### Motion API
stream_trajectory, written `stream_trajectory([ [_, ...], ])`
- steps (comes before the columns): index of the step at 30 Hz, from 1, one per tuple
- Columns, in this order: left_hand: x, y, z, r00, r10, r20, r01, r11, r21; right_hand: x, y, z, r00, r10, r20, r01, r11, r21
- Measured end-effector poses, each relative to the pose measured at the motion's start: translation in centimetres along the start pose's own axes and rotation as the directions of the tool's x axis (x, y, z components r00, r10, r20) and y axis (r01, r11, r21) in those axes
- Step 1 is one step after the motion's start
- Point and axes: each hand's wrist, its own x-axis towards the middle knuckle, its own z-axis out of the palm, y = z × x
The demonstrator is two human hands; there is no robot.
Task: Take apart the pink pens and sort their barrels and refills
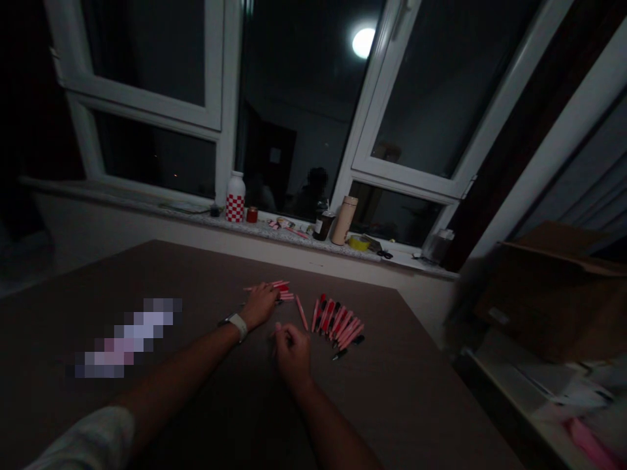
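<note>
My left hand (258,305), with a watch on the wrist, rests curled over a small bunch of pink and red pens (280,290) on the brown table (147,281). My right hand (292,350) is closed in a pinch on a single pink pen near the table's middle. Just right of both hands lies a row of several red and pink pens (337,321), side by side, with a black pen (343,353) at its near end. One loose pink pen (301,313) lies between my hands and the row.
A windowsill (294,235) behind the table carries a red-checked white bottle (236,197), a beige flask (344,220), a dark jar, yellow tape and small clutter. A cardboard box (548,287) stands at the right. Dark windows rise behind. A blurred patch lies on the table's left.
</note>
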Motion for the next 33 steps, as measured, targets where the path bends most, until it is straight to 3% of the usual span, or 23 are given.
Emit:
stream_trajectory([
  [6, 0.2, 3.1, 0.2, 0.998, 0.029, -0.053, -0.03, 0.999, -0.023, 0.0, 0.4, 0.2, 1.0, -0.023, 0.01, 0.023, 1.0, -0.005],
  [10, 0.9, 6.2, 0.1, 0.997, -0.017, 0.08, 0.021, 0.998, -0.054, -0.1, 0.2, 0.0, 0.999, -0.042, -0.006, 0.042, 0.999, -0.01],
  [14, 1.9, 7.7, 0.3, 0.982, -0.08, 0.174, 0.088, 0.995, -0.042, 0.1, 0.4, -0.2, 0.997, -0.062, -0.054, 0.061, 0.998, -0.03],
  [20, 2.4, 6.9, 0.1, 0.968, -0.132, 0.211, 0.147, 0.988, -0.056, 0.2, 0.5, -0.1, 0.995, -0.053, -0.081, 0.055, 0.998, 0.013],
  [26, 1.2, 4.7, -2.0, 0.974, -0.104, 0.2, 0.137, 0.978, -0.159, 1.1, 0.6, -0.2, 0.979, 0.156, -0.131, -0.121, 0.963, 0.241],
  [28, 0.0, 4.1, -2.9, 0.98, -0.079, 0.182, 0.124, 0.96, -0.252, 1.7, 1.2, -0.3, 0.96, 0.212, -0.182, -0.147, 0.938, 0.314],
  [30, -1.6, 3.6, -3.7, 0.991, -0.014, 0.134, 0.074, 0.888, -0.453, 2.1, 1.9, -0.2, 0.939, 0.274, -0.208, -0.179, 0.906, 0.384],
  [33, -4.2, 3.0, -4.5, 0.994, 0.09, 0.059, -0.036, 0.795, -0.606, 2.2, 3.0, 0.3, 0.921, 0.34, -0.19, -0.226, 0.864, 0.451],
])
